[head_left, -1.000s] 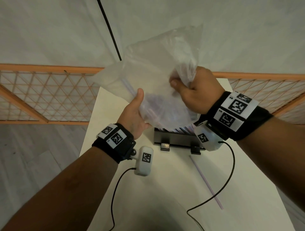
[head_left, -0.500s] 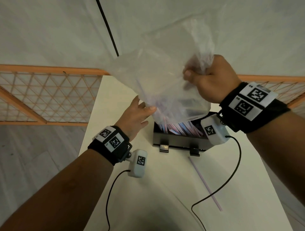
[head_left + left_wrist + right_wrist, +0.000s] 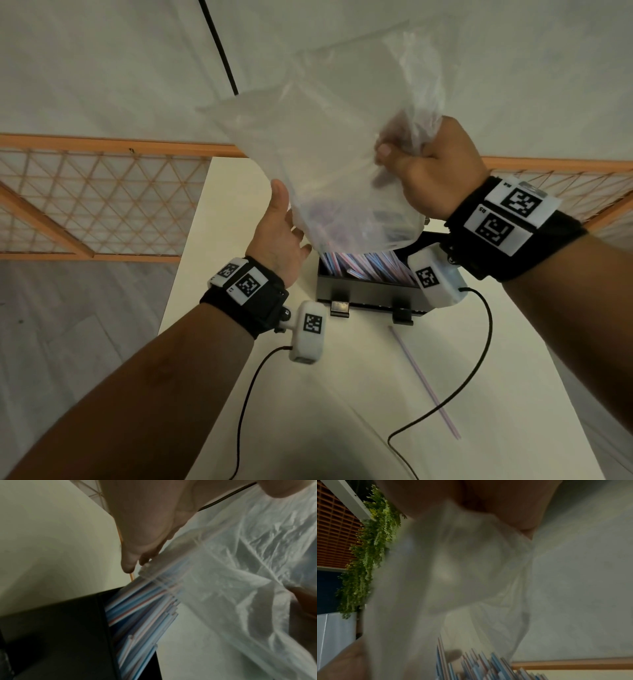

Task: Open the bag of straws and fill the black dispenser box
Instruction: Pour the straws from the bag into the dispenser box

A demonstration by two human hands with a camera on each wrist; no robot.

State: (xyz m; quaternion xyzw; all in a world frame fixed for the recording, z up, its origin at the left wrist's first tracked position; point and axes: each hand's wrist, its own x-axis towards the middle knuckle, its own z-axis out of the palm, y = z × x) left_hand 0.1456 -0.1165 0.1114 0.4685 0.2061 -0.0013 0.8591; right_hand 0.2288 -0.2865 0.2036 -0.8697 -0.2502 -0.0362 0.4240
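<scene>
Head view shows me well into the pour: my right hand point(image 3: 433, 171) is fisted tight round the bunched upper end of the clear plastic bag point(image 3: 329, 150), holding it upended above the black dispenser box point(image 3: 363, 291), which stands on the white table point(image 3: 342, 394). My left hand point(image 3: 282, 236) is spread, fingers straight, flat against the bag's lower left side near its mouth, steering rather than gripping. Opening the bag is done, I judge, since straws point(image 3: 366, 265) already lie heaped in the box, striped blue, red and white, filling it close to the rim along the front wall. From the left wrist camera I see more straws point(image 3: 137, 608) sliding out of the bag's mouth point(image 3: 223, 574) straight into the box point(image 3: 60, 635), so the filling is under way, not finished. A few straws show faintly through the plastic low in the bag; how many remain I cannot say for sure, as the film is cloudy and the right wrist picture is blurred. One stray straw point(image 3: 424, 382) lies on the table in front of the box, well apart from it. What is left, as I reckon it: shake out the last of the bag, pick up that stray straw, add it to the box.
</scene>
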